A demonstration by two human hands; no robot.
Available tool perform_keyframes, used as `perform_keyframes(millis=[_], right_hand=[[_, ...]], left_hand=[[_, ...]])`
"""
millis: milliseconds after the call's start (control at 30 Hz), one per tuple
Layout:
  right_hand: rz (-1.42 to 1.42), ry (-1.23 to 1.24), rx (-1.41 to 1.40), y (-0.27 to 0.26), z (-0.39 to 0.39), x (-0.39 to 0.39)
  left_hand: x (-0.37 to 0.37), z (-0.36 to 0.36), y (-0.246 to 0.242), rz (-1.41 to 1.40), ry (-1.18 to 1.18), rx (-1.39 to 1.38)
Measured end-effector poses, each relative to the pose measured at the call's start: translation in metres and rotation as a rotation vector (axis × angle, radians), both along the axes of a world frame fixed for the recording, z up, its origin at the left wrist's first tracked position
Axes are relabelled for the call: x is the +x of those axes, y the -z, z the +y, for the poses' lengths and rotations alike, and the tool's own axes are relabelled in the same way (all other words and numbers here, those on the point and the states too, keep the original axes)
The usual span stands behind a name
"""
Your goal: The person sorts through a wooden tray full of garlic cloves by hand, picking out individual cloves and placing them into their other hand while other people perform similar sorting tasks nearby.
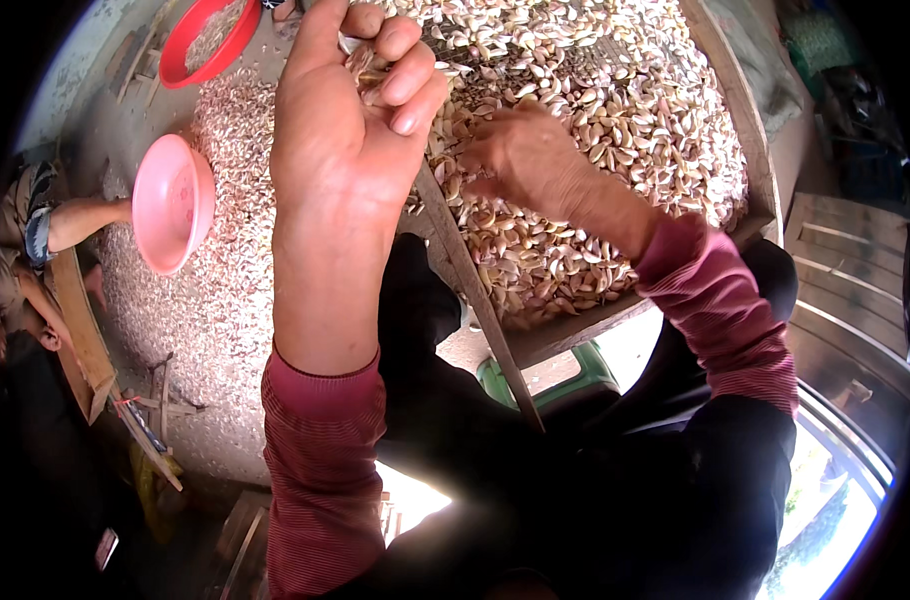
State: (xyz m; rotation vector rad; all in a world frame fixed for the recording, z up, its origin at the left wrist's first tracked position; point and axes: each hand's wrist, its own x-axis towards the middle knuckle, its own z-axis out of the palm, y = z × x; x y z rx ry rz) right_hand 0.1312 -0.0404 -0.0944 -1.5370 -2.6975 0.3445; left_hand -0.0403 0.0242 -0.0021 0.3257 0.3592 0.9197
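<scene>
Raised palm-up at the upper centre, my left hand (335,142) curls its fingers around some garlic pieces (366,64) with brownish, papery skin. My right hand (530,154), slightly blurred, reaches palm-down among loose garlic cloves (642,127). Its thumb and fingers are apart, and I see nothing between them; its palm is hidden. The cloves, white to purplish, lie in a wood-framed tray (751,127). Where they are thin, dark wire mesh (552,56) shows underneath.
A wooden bar (485,307) slants along the tray's near-left side, above a green plastic stool (575,390). At left, another person's arm (87,223) reaches to a pink basin (171,202) beside garlic heaped on the floor (222,300). A red basin (226,45) stands farther back.
</scene>
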Motion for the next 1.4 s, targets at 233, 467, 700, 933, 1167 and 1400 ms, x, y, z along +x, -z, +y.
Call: perform_keyframes(millis=[233,467,700,933,1167,1400], right_hand=[[0.155,0.240,-0.133,0.004,0.012,0.016],[0.430,0.223,-0.015,-0.003,0.019,0.038],[0.406,0.050,0.017,0.004,-0.001,0.025],[0.298,0.004,0.064,-0.001,-0.007,0.016],[0.260,-0.060,0.161,0.010,-0.006,0.009],[0.053,0.038,0.100,0.008,-0.014,-0.007]], left_hand=[[-0.004,0.001,0.002,-0.011,0.005,0.018],[-0.004,0.002,0.000,-0.011,0.000,0.025],[-0.007,0.002,0.002,0.003,-0.006,0.042],[-0.005,0.000,0.003,0.051,-0.020,0.039],[-0.007,0.000,0.003,0.035,-0.031,0.027],[0.000,-0.002,0.000,0.102,-0.039,0.041]])
